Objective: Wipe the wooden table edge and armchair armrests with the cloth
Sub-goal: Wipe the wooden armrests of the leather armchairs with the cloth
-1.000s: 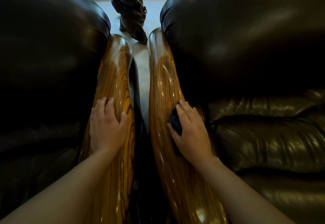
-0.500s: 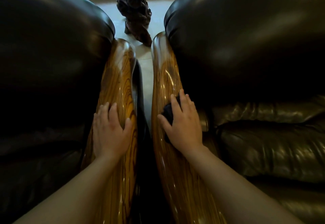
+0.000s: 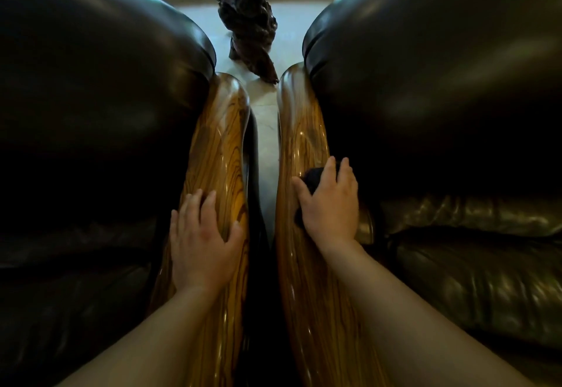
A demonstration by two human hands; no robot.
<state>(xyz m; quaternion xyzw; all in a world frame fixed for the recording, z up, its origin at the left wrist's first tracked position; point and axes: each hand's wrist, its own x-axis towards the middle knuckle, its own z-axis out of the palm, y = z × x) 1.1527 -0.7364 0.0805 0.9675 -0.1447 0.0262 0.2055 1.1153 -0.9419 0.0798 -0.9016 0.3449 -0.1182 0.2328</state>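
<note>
Two glossy striped wooden armrests run away from me side by side. My right hand presses a dark cloth flat onto the right armrest, about halfway along it; most of the cloth is hidden under my palm and fingers. My left hand lies flat with fingers spread on the left armrest and holds nothing.
Dark leather armchair backs bulge on the left and right. A leather seat cushion lies at lower right. A narrow gap with pale floor separates the armrests. A dark carved wooden piece stands beyond them.
My right hand has slid the cloth forward along the right armrest, away from me. My left hand has stayed in place on the left armrest.
</note>
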